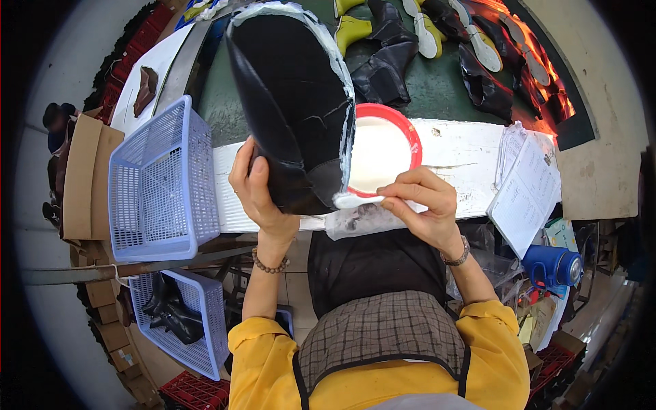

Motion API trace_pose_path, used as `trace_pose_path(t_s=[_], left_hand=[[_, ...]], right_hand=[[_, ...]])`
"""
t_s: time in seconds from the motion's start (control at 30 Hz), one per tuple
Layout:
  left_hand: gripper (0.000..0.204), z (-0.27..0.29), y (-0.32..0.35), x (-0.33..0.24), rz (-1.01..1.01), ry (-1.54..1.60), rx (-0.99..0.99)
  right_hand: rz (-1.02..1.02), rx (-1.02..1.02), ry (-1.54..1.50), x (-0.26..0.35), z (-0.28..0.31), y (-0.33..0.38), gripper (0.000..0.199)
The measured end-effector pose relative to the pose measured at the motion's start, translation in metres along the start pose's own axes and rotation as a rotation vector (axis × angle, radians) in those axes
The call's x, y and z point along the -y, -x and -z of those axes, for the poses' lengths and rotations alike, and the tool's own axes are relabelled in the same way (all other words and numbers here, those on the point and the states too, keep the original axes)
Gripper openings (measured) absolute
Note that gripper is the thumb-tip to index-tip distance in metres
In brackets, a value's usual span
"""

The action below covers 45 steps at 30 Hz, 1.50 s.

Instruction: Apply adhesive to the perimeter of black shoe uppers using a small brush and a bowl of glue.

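The left forearm [270,294] stands nearly upright beneath the left hand [265,198], whose left thumb [259,175] points up while the fingers [240,164] curl in a grasp. The right forearm [473,277] slants inward to the right hand [429,205], right thumb [406,212] and fingertips [391,190] in a pinch, directed leftward.

One held boot [294,116], one brush [355,200], one bowl [417,140], two wristbands [270,268].

I log, from my remote feed: checked apron [386,328], brown-grey, black-edged; yellow top [376,379], around the apron, sleeves [497,342] turned up either side; brown bead bracelet [270,270], forward left of the apron; dark wristband [459,257], forward right.
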<state>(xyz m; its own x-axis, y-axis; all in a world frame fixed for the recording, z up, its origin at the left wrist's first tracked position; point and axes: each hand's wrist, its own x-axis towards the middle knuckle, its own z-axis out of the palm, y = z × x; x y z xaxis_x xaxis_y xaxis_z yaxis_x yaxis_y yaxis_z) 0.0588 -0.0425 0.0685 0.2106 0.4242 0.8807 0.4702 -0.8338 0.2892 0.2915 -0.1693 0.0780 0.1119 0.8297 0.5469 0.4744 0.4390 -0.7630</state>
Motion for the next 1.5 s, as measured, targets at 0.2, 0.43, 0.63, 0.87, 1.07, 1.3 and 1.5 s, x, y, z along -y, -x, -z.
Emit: trace_pose_path(t_s=[0.2, 0.43, 0.63, 0.87, 1.07, 1.3, 1.5], left_hand=[[0.078, 0.010, 0.017, 0.012, 0.065, 0.105, 0.129], [0.066, 0.059, 0.055, 0.016, 0.389, 0.515, 0.292], [0.043, 0.093, 0.079, 0.039, 0.670, 0.817, 0.475], [0.039, 0.110, 0.085, 0.051, 1.476, 0.963, -0.107], [0.058, 0.117, 0.104, 0.091, 1.392, 0.954, 0.543], [0.028, 0.089, 0.076, 0.088, 1.478, 1.062, 0.750], [0.063, 0.081, 0.062, 0.072, 1.467, 1.170, 0.424]], right_hand=[[-0.097, -0.005, 0.023, -0.004, 0.000, -0.001, 0.015], [-0.104, -0.193, 0.102, -0.035, 0.028, -0.008, 0.013], [-0.111, -0.206, 0.084, -0.050, 0.031, -0.016, 0.011], [-0.170, 0.019, 0.565, -0.074, 0.040, -0.013, 0.010], [-0.188, 0.146, 0.759, -0.074, 0.053, -0.010, 0.009], [0.122, 0.092, 0.124, -0.030, 0.041, -0.046, 0.018], [0.085, 0.143, 0.139, -0.037, 0.037, -0.045, 0.019]])
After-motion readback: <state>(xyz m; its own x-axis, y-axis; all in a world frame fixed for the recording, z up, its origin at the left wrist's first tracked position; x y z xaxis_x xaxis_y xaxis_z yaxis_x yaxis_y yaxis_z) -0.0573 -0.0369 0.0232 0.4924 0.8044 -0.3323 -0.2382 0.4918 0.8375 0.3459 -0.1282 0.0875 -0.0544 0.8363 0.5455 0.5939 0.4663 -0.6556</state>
